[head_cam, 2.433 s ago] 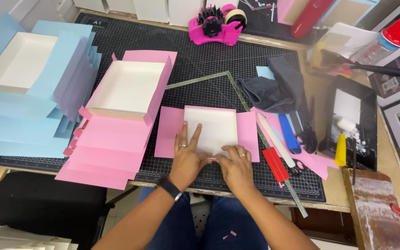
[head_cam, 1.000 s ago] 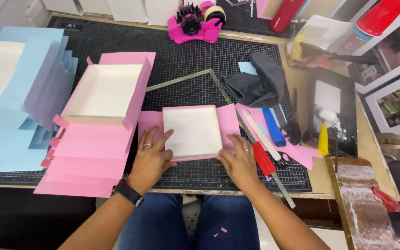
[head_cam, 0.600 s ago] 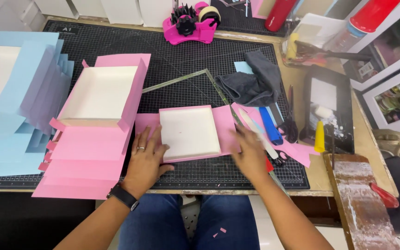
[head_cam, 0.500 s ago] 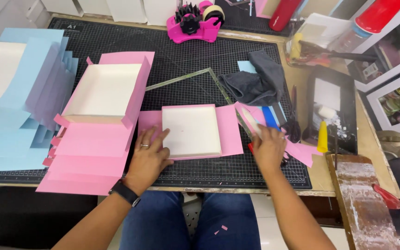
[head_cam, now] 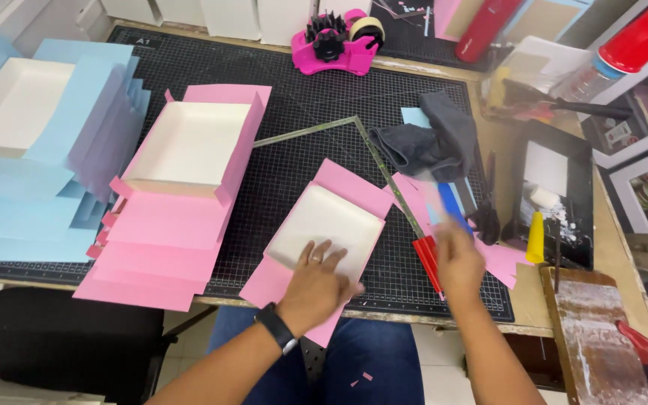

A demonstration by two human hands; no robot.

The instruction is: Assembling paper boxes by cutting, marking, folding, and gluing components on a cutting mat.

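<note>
Our left hand (head_cam: pixel 315 283) lies flat, fingers spread and released, on the near edge of a white tray (head_cam: pixel 325 227) that sits on a pink sheet (head_cam: pixel 352 184), turned at an angle on the black cutting mat (head_cam: pixel 301 97). Our right hand (head_cam: pixel 459 259) is blurred just right of it, over the red-handled tool (head_cam: pixel 427 259) and blue tool (head_cam: pixel 453 214); we cannot tell whether its fingers are clenched on anything. A metal square (head_cam: pixel 373 154) lies beside the tray. To the left stands a pink stack (head_cam: pixel 174 225) with a finished tray on top, and further left a blue stack (head_cam: pixel 31 172). A grey cloth (head_cam: pixel 433 142) and pink tape dispenser (head_cam: pixel 335 41) lie beyond.
</note>
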